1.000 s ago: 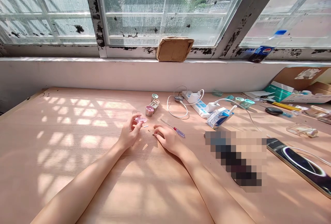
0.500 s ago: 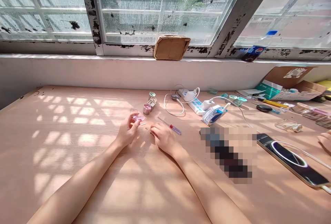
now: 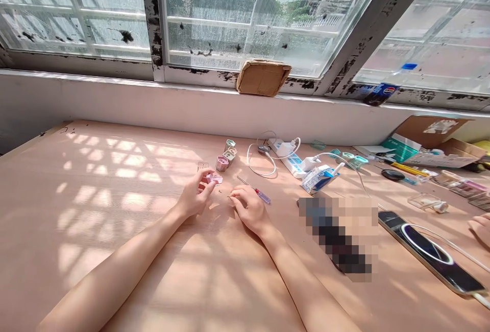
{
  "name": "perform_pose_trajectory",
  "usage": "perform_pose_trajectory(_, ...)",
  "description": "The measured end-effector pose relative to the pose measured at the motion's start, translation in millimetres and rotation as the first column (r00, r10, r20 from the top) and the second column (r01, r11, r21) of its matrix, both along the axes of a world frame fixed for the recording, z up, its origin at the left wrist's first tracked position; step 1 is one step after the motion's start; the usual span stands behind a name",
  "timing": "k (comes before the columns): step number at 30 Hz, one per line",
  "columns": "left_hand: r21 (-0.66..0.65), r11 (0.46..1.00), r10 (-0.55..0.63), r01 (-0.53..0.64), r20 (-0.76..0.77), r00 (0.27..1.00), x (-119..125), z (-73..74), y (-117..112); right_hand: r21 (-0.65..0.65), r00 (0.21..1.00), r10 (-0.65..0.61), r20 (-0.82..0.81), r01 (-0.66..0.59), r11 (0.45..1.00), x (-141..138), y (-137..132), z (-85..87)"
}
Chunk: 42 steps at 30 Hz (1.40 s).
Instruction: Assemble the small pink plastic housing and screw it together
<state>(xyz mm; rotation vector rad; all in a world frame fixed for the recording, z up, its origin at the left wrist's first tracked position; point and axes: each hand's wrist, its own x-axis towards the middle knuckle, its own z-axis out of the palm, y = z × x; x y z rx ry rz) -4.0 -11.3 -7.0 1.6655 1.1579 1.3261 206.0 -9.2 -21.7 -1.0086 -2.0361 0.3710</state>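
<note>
My left hand is closed around a pink plastic piece that looks like the top of a pencil sharpener. To its right, my right hand rests low over the table with thumb and forefinger pinched on a tiny thin piece, seemingly a small screw. Small dark bits lie between the hands. Just beyond my right hand lies a screwdriver with a clear purple and red handle. Behind the hands stand a pink sharpener, a cream sharpener and a green one. A clear case sits behind my left fingers.
A power strip with white plugs and cables lies behind a drink carton. To the right are a phone, a pixelated dark area, more sharpeners and an open box. Another person's hand shows at the right edge.
The view has tilted and shifted slightly. My right hand has lifted and turned a little, so its pinched fingertips now show the tiny piece. The left hand keeps the pink piece.
</note>
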Motion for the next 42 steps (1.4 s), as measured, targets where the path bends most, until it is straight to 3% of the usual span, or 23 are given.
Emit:
perform_pose_trajectory(3,0.018,0.999,-0.037,0.038,-0.057,0.998,1,1.8,-4,0.003,0.997,-0.049,-0.051,0.05,0.999,2,1,2.6)
perform_pose_trajectory(7,0.173,0.979,-0.058,0.104,-0.25,0.966,2,4.1,-9,0.045,0.994,-0.096,-0.061,0.099,0.994,4,-1,5.2)
perform_pose_trajectory(12,0.281,0.942,-0.059,0.185,-0.404,0.913,3,2.1,-9,0.0,0.998,-0.065,0.021,0.065,0.998,4,-3,8.2)
perform_pose_trajectory(19,0.26,0.948,-0.076,0.182,-0.37,0.926,3,1.6,-9,0.058,0.999,0.025,-0.025,-0.023,0.998,1,-4,10.8)
perform_pose_trajectory(24,0.227,0.962,-0.076,0.153,-0.313,0.947,3,2.5,-7,-0.008,0.995,0.066,-0.07,-0.067,0.998,0,-5,10.9)
perform_pose_trajectory(34,0.241,0.958,-0.066,0.153,-0.333,0.941,2,4.2,-8,-0.093,0.981,0.029,-0.193,-0.048,0.995,1,-5,11.8)
perform_pose_trajectory(42,0.246,0.954,-0.094,0.171,-0.297,0.95,2,-2.9,-4,-0.077,0.977,0.107,-0.185,-0.123,0.989,4,-5,13.1)
